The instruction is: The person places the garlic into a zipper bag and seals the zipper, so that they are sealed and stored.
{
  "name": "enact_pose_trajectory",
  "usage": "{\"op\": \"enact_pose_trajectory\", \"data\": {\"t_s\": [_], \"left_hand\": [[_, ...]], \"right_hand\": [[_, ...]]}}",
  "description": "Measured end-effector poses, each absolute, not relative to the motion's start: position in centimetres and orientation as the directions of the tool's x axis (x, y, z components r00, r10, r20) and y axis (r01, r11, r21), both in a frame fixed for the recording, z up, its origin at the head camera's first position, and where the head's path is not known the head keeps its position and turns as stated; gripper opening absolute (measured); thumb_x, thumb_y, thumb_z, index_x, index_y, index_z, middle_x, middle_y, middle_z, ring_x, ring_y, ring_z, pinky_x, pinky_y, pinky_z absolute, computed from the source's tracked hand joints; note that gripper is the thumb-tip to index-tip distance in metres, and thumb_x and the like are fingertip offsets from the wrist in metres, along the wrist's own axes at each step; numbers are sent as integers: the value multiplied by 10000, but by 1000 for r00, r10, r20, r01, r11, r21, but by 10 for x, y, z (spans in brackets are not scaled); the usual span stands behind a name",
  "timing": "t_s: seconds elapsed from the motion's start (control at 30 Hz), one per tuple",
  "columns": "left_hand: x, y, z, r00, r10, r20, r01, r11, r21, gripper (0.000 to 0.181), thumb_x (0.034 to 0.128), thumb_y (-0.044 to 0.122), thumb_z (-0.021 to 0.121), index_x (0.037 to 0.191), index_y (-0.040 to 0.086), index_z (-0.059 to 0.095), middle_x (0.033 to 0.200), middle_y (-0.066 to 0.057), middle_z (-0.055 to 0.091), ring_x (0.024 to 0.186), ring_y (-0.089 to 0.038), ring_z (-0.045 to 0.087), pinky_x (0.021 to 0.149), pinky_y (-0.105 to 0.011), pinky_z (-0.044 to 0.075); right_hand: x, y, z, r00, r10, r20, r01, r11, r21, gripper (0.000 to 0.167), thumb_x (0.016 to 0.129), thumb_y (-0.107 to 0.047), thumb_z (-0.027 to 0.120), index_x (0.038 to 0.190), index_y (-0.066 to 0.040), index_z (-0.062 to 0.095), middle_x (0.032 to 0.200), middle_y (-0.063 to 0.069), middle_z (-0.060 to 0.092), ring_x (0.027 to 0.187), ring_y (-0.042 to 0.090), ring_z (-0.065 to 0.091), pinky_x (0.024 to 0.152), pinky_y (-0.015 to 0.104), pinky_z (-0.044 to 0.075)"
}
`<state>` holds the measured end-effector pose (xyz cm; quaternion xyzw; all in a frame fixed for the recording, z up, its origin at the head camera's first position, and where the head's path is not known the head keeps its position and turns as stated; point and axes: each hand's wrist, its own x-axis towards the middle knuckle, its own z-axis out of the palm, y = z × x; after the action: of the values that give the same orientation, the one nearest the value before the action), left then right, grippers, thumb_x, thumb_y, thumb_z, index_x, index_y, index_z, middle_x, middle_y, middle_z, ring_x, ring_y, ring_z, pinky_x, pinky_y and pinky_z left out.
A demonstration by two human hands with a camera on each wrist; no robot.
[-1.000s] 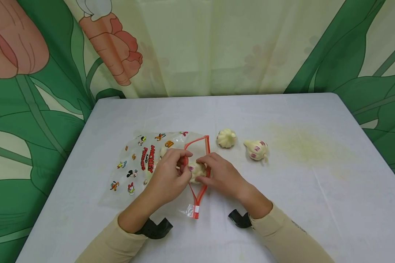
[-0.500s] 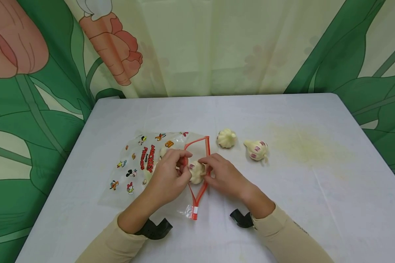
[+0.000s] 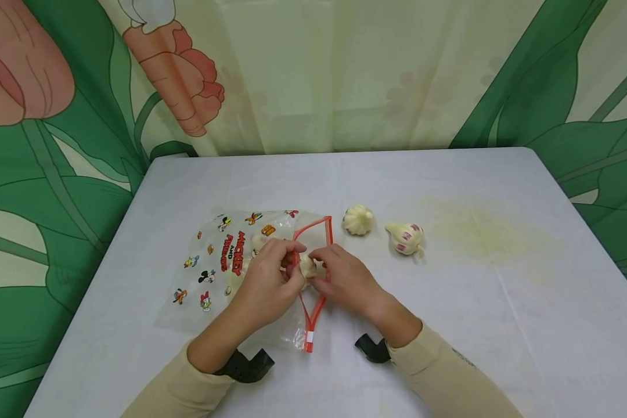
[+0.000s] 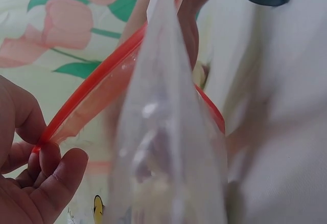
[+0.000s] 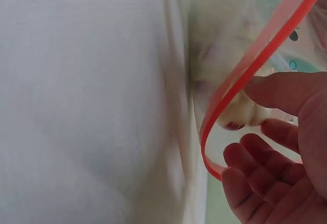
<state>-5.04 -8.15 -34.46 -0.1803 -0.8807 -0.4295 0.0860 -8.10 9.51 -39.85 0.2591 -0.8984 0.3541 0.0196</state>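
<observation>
A clear bag (image 3: 188,310) with cartoon prints and a red zip edge (image 3: 328,232) lies on the table, its mouth facing right and held apart. My left hand (image 3: 263,287) pinches one side of that red edge, as the left wrist view also shows at the fingers (image 4: 48,155). At the mouth, my right hand (image 3: 352,284) pinches a garlic bulb (image 3: 307,266) between thumb and index finger; its other fingers are loosely bent beside the red edge (image 5: 217,106). Another pale bulb (image 3: 258,241) shows through the plastic, partly behind my left hand.
Two garlic bulbs rest right of the bag: a pale one (image 3: 358,220) and one with purple patches (image 3: 406,238). Black wrist mounts (image 3: 248,367) stick out near both cuffs. A patterned curtain (image 3: 345,75) hangs behind the white table (image 3: 449,348).
My right hand has shifted slightly left with the bulb, which sits a little further into the mouth, more hidden by the fingers. My left hand has stayed nearly still on the edge.
</observation>
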Motion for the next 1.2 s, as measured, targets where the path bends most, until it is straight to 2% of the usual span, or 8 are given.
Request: {"op": "enact_pose_trajectory", "data": {"t_s": [0.17,0.27,0.5,0.7,0.8,1.03,1.2], "left_hand": [[-50,-82,-345,-922,246,297,386,570,725,274,837,-40,636,1109,-8,636,929,-23,537,800,-132,525,651,-251,522],[-51,-82,-346,-924,244,295,383,573,724,283,832,-40,628,1113,-9,638,926,-23,537,804,-136,525,655,-263,527],[-51,-83,-346,-926,241,292,378,576,725,277,833,-33,629,1108,1,641,924,-19,539,803,-133,527,658,-256,530],[-51,-83,-346,-925,242,293,380,581,720,285,826,-30,619,1110,-12,639,921,-22,537,806,-141,528,666,-256,531],[-51,-83,-346,-924,242,297,383,579,720,278,831,-29,621,1107,-11,640,923,-21,540,808,-138,533,666,-254,533],[-52,-83,-346,-909,249,334,416,559,717,252,823,-49,606,1070,-18,647,911,-25,548,802,-132,529,650,-246,524],[-52,-83,-347,-906,254,339,423,561,712,258,818,-44,601,1071,-17,644,904,-21,544,798,-128,524,644,-243,519]], "right_hand": [[-82,86,-396,-888,-433,159,-417,609,-675,250,852,-116,761,1034,-59,599,897,22,562,796,155,533,690,312,487],[-82,84,-396,-887,-440,143,-407,595,-693,206,858,-96,746,992,-67,592,864,-1,560,788,153,570,699,297,499],[-82,83,-396,-874,-470,124,-404,562,-722,238,884,-94,718,1096,-44,622,1036,41,648,899,181,667,803,325,548],[-83,81,-396,-869,-492,53,-368,571,-734,314,912,-125,698,1198,-36,606,1136,56,652,996,203,646,863,368,532],[-84,80,-396,-859,-512,30,-362,564,-742,320,944,-102,634,1252,-28,593,1198,64,651,1032,213,641,897,387,526],[-88,78,-400,-798,-597,80,-449,501,-739,373,955,-1,500,1326,26,512,1349,132,602,1226,272,564,1026,418,457],[-87,79,-400,-807,-587,70,-423,491,-762,401,954,-65,556,1345,7,502,1356,103,594,1218,272,560,1033,417,443]]}}
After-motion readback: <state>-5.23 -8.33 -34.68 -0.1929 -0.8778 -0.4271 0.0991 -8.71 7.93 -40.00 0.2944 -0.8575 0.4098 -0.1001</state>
